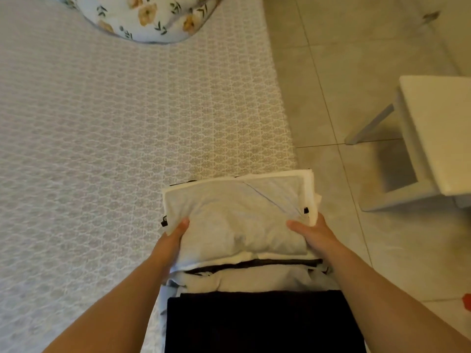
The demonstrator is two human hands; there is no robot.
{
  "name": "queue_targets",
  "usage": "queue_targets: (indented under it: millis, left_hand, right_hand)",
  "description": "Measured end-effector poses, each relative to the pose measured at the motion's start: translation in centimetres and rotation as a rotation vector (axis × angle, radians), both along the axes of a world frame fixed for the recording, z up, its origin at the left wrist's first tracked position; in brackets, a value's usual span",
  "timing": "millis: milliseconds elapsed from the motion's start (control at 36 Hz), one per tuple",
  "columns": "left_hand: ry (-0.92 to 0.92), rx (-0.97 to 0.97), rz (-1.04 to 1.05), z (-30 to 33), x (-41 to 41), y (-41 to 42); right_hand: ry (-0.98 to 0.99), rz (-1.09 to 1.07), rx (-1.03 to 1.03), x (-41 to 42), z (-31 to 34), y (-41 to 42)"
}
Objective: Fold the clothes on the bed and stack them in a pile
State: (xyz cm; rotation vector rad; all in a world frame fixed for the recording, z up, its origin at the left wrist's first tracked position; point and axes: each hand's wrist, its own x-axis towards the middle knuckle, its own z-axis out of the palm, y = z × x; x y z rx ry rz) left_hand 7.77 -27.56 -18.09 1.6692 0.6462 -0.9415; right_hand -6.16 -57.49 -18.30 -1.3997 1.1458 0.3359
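Patterned bedspread [114, 123]; both hands, left [175, 235] and right [313, 233], fingers gripping the folded pile [237, 220]; no legible labels

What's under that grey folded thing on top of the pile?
Under the grey folded garment lie a white folded piece, a dark layer's edge and a pale grey layer. Only their edges show. Both hands grip the pile's sides.

Floral pillow [150, 19] at bed's far end. White stool [430, 138] on tiled floor [344, 72], right of bed. Small red item [467, 301] at floor's right edge.
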Motion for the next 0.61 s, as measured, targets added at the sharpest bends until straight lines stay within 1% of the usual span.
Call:
queue_targets:
  millis: [83,250,306,361,389,417,444,472,500,528,556,583,611]
  left_hand:
    - [0.024,-0.004,-0.023,-0.4,0.3,-0.1]
    - [-0.027,0.167,-0.114,-0.3,0.0,-0.2]
    - [-0.063,0.324,-0.164,-0.1,-0.2,0.0]
    - [-0.168,0.548,-0.187,0.2,-0.4,-0.2]
    - [-0.263,0.653,-0.207,0.7,-0.6,-0.6]
    - [-0.392,0.751,-0.256,1.1,-0.9,-1.2]
    - [-0.551,0.821,-0.333,1.3,-1.2,-1.9]
    - [-0.719,0.840,-0.431,1.4,-1.5,-2.7]
    - [-0.867,0.812,-0.563,1.5,-1.8,-3.6]
    - [-0.966,0.774,-0.730,1.5,-1.9,-4.3]
    - [-1.009,0.735,-0.919,1.1,-2.0,-4.6]
    - [-0.981,0.705,-1.096,0.7,-2.2,-4.7]
    - [-0.901,0.693,-1.244,0.1,-2.4,-4.5]
  right_hand:
    - [0.006,0.040,-0.001,-0.2,0.0,-0.4]
    - [-0.011,0.074,-0.080,-0.8,0.1,-0.4]
    - [0.006,0.060,-0.130,-0.9,0.0,-0.1]
    - [0.064,0.069,-0.232,-0.6,0.4,0.3]
    - [0.121,0.115,-0.340,-0.3,0.8,0.7]
    - [0.170,0.191,-0.505,0.0,1.5,1.3]
    - [0.163,0.298,-0.732,0.1,2.0,1.9]
    - [0.107,0.421,-0.950,0.2,2.3,2.5]
    - [0.026,0.539,-1.110,0.3,2.5,3.0]
    - [-0.025,0.657,-1.191,0.3,2.4,3.4]
    - [-0.029,0.773,-1.168,0.1,2.1,3.6]
    - [0.008,0.847,-1.091,-0.3,1.8,3.6]
    - [0.082,0.895,-0.988,-0.7,1.3,3.4]
